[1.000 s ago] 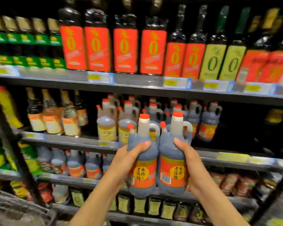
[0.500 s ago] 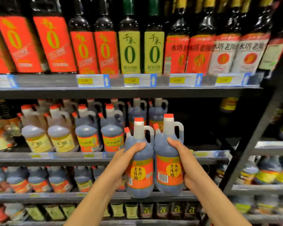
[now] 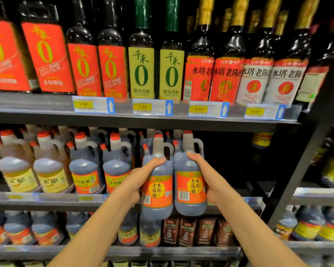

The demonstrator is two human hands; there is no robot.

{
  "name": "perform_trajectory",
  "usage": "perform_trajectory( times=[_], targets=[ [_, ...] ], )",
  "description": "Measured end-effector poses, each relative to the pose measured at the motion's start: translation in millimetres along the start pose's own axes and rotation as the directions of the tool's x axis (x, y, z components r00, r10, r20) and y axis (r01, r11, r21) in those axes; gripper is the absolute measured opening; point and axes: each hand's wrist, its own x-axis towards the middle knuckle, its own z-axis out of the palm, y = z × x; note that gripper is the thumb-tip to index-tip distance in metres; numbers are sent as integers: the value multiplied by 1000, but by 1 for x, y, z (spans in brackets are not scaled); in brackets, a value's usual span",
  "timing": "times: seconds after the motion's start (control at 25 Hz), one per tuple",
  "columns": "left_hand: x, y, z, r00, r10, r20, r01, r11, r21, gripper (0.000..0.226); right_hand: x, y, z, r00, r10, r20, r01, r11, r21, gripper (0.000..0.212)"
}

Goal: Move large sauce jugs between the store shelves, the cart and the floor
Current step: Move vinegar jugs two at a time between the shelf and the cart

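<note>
Both hands hold jugs upright, side by side and touching, in front of the middle shelf [image 3: 46, 199]. Left hand [image 3: 137, 182] wraps the left jug [image 3: 157, 191], thumb across its shoulder; right hand [image 3: 208, 176] grips the right jug [image 3: 190, 187] the same way. Each jug is grey translucent plastic filled with dark liquid, with a red cap, a small red-tipped side spout, a loop handle and an orange-red label bearing a yellow circle and a barcode. Similar jugs stand on that shelf, left of the held pair.

Bright labels, dark recesses, blurred edges
</note>
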Motion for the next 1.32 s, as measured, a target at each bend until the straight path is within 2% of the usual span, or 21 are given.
perform_trajectory(
  times=[0.24,0.44,0.64,0.88,1.08,1.12,1.24,1.32],
  targets=[
    [22,19,-2,995,97,12,-98,995,11,56,25,-8,-7,998,-55,4,56,997,-52,42],
    [27,20,-2,979,205,-1,-205,979,-8,44,37,-6,-6,983,-185,-3,185,981,-51,37],
    [37,8,-2,948,310,-70,-313,949,-43,46,54,7,0,955,-295,-36,293,955,-36,31],
    [49,-13,-3,939,308,-153,-310,951,11,52,67,35,-1,946,-322,-48,322,947,-8,34],
    [61,-26,-1,941,280,-191,-271,960,75,82,73,48,-6,948,-313,-58,315,949,23,29],
    [62,-29,0,942,275,-193,-266,961,74,78,74,51,-7,948,-313,-58,315,949,28,29],
    [63,-37,0,940,268,-211,-259,963,66,50,75,57,-9,947,-319,-36,319,947,20,38],
    [67,-40,-1,942,273,-196,-260,961,91,56,76,59,-10,947,-321,-17,321,947,5,50]
  ],
)
